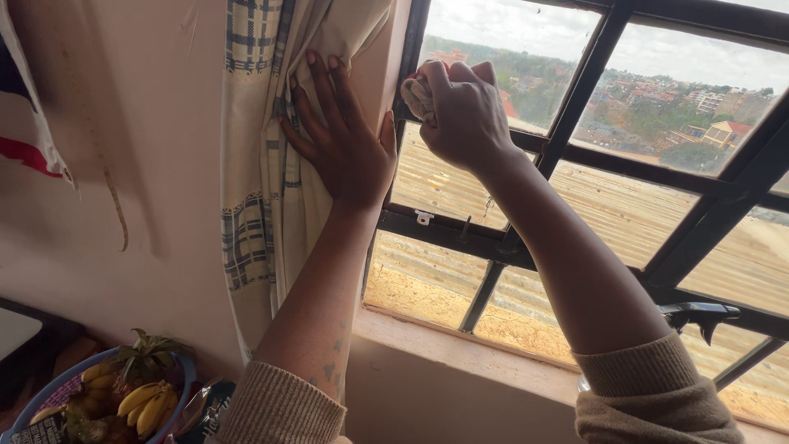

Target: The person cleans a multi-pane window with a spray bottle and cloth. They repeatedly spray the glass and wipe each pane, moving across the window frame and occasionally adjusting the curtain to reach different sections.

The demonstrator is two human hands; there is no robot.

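My left hand (pixel 341 136) lies flat with fingers spread on a cream curtain (pixel 267 164) with blue check bands, pressing it against the wall beside the window. My right hand (pixel 464 115) is closed around a bunched light-coloured cloth (pixel 417 94) and holds it against the glass pane near the black window frame (pixel 460 230). Both forearms reach upward, with beige knitted sleeves pushed back to the elbows.
The black metal bars split the window into several panes, with a latch handle (pixel 699 314) at the lower right. A beige sill (pixel 460 345) runs below. At the lower left a blue bowl (pixel 49 386) holds bananas (pixel 148 404) and a pineapple. A measuring tape (pixel 111 185) hangs on the wall.
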